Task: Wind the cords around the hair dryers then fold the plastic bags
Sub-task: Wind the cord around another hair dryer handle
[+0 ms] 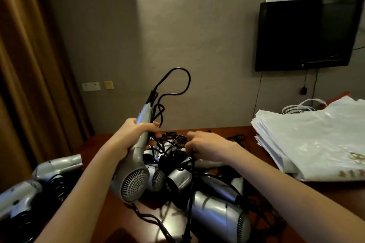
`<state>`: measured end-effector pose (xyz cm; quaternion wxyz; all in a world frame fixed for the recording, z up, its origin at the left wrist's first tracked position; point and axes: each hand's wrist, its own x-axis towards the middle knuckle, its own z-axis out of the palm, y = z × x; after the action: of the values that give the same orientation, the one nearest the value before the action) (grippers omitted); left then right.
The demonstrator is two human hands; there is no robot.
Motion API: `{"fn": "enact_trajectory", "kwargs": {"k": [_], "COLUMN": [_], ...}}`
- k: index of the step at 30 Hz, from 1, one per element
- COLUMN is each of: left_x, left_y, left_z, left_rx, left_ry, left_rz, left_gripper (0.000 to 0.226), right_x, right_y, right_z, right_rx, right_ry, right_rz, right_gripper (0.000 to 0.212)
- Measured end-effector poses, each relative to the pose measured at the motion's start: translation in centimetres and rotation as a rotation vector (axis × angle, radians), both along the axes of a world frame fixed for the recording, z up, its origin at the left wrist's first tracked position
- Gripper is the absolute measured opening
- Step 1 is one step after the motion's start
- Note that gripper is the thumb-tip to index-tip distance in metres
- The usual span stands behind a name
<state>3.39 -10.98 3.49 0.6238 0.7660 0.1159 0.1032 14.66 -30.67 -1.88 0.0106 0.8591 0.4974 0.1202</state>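
My left hand (132, 135) grips the handle of a silver hair dryer (134, 173), held above the table with its handle pointing up. Its black cord (178, 85) loops in the air above the handle. My right hand (207, 146) reaches into a tangle of black cords (173, 144) and pinches a strand that runs down over the pile. Several more silver hair dryers (215, 209) lie heaped in the middle of the brown table (335, 195). A stack of white plastic bags (316, 138) lies at the right.
Two silver hair dryers (35, 181) with wound cords lie at the table's left edge. A brown curtain (29, 65) hangs at the left. A black television (304, 33) is mounted on the grey wall behind. White bag handles (302, 106) show behind the stack.
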Motion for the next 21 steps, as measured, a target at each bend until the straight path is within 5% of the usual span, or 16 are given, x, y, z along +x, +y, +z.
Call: {"fn": "enact_trajectory", "kwargs": {"k": [6, 12, 17, 19, 21], "left_x": [0.7, 4.7, 5.9, 5.9, 6.1], "left_y": [-1.7, -4.6, -6.0, -6.4, -7.0], "left_z": [2.4, 1.4, -0.7, -1.2, -1.5], "left_rx": [0.018, 0.564, 0.897, 1.009, 1.125], "left_ry": [-0.147, -0.128, -0.117, -0.140, -0.161], "left_rz": [0.017, 0.044, -0.012, -0.015, -0.017], "left_gripper": [0.014, 0.020, 0.020, 0.015, 0.019], "right_x": [2.9, 5.2, 1.6, 0.1, -0.2], "right_y": [-4.9, -8.2, -9.4, -9.5, -8.7], "right_z": [6.5, 5.5, 7.2, 7.5, 7.2], "right_rx": [0.309, 0.306, 1.318, 1.253, 0.891], "right_ry": [-0.148, -0.046, 0.233, 0.276, 0.291], "right_rz": [-0.226, -0.498, -0.190, -0.083, -0.081], "right_gripper": [0.018, 0.037, 0.028, 0.021, 0.016]}}
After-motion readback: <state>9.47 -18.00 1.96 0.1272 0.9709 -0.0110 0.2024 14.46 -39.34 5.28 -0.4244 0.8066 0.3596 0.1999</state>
